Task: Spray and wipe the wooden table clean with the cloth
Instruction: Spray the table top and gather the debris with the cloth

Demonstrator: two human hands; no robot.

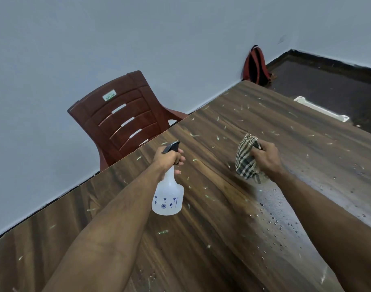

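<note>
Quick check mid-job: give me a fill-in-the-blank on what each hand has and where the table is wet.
1. The left hand holds the white plastic ____ bottle.
2. The right hand clutches the checked ____.
3. Water droplets lie on the wooden table below the ____ arm.

Missing words: spray; cloth; right

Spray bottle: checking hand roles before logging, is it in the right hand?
No, the left hand grips the spray bottle; the right hand holds the checked cloth.
</note>
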